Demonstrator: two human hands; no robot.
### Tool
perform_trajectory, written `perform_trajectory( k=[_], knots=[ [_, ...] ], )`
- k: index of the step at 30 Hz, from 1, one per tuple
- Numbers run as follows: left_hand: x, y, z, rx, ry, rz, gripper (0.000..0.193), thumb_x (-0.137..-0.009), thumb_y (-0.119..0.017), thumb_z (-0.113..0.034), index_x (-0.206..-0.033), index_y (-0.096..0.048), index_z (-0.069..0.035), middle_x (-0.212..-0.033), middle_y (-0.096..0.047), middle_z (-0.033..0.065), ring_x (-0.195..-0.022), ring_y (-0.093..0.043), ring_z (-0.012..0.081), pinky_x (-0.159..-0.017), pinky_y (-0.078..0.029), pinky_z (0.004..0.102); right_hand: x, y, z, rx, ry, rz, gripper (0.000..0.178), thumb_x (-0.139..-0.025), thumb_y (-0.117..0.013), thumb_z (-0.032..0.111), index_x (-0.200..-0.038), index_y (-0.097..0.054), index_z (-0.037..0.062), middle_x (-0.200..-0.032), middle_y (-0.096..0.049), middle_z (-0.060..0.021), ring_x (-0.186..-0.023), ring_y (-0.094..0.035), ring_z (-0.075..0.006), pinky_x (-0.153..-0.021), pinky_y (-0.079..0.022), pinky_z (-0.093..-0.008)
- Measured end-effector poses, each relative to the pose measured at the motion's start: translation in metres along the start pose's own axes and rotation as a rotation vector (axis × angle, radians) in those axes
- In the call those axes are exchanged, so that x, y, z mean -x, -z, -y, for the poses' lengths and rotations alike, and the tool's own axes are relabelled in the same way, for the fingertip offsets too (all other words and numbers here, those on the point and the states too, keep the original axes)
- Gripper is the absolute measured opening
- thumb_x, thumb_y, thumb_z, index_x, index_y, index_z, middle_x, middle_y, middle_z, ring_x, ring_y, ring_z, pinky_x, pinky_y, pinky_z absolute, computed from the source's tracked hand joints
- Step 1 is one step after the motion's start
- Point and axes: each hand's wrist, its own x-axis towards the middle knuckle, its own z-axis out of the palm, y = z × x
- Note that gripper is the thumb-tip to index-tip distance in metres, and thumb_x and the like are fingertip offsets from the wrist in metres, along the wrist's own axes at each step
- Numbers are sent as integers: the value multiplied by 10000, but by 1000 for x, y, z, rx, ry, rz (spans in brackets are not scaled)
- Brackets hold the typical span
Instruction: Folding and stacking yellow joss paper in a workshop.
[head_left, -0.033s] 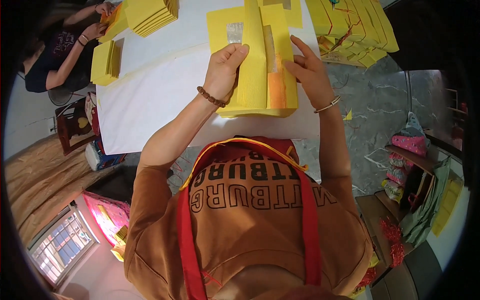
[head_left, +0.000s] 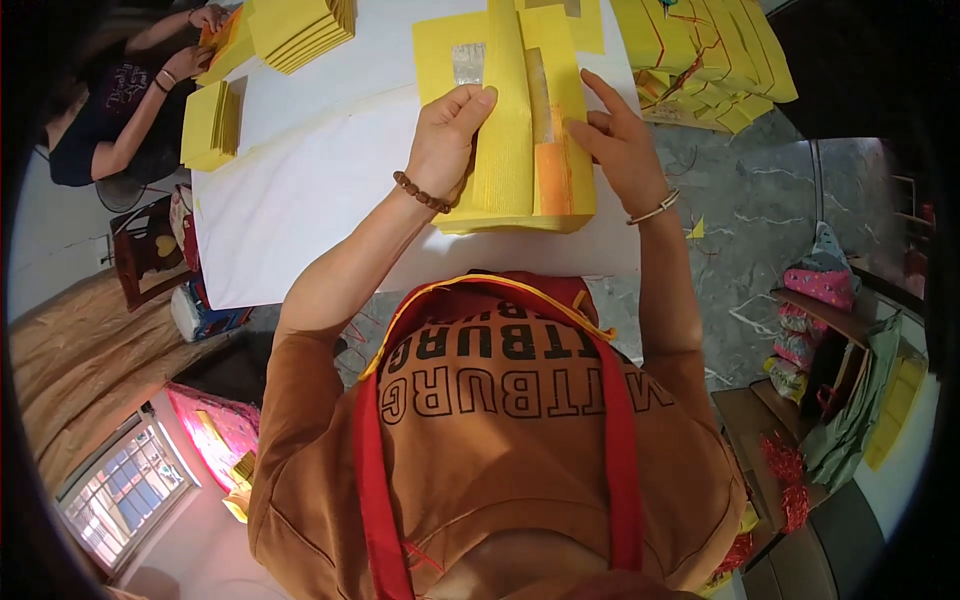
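A stack of yellow paper sheets [head_left: 510, 222] lies in front of me on the white-covered table, with silver and orange patches on the upper sheets. My left hand [head_left: 450, 130] pinches the folded-over part of a yellow paper sheet [head_left: 505, 150], thumb on top, and holds it raised along the middle. At the stack's right edge is my right hand [head_left: 618, 140], its index finger stretched out and its other fingers bent. Its fingertips are beside or against the paper by the orange patch [head_left: 553, 180]; I cannot tell whether they grip anything.
Bundles of folded yellow paper [head_left: 302, 35] and a smaller bundle [head_left: 210, 125] stand on the white table cover [head_left: 300, 220]. Beyond them a co-worker's hands [head_left: 190, 60] handle orange and yellow paper. A large pile of yellow paper [head_left: 700, 50] is at the far right, above the grey floor.
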Motion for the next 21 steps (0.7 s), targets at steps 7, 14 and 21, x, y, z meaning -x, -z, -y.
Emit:
perform_trajectory(
  k=[7, 14, 21],
  knots=[
    [-1, -13, -1, 77, -79, -132, 189, -880, -529, -97, -1042, -501, -4, -685, -557, -14, -585, -482, 30, -511, -388, 169, 2, 2, 0, 130, 36, -34, 496, -840, -576, 120, -1302, -408, 50, -837, -595, -35, -685, -521, -71, -626, -424, -206],
    [-3, 3, 8, -137, -245, -29, 347, -867, -498, -39, -1198, -393, -58, -594, -427, -47, -506, -335, 29, -446, -280, 196, 6, -7, 7, 419, 466, -180, 434, -784, -551, 7, -1210, -486, 64, -1170, -471, -138, -992, -529, -227, -779, -466, -307],
    [4, -12, -7, 27, -90, 10, 332, -920, -457, -137, -1225, -360, -50, -779, -571, 74, -669, -562, 131, -617, -482, 254, -24, -23, 7, 998, 851, -117, 669, -690, -529, -80, -1289, -405, 193, -1297, -362, -163, -1079, -449, -370, -896, -415, -404]
  ],
)
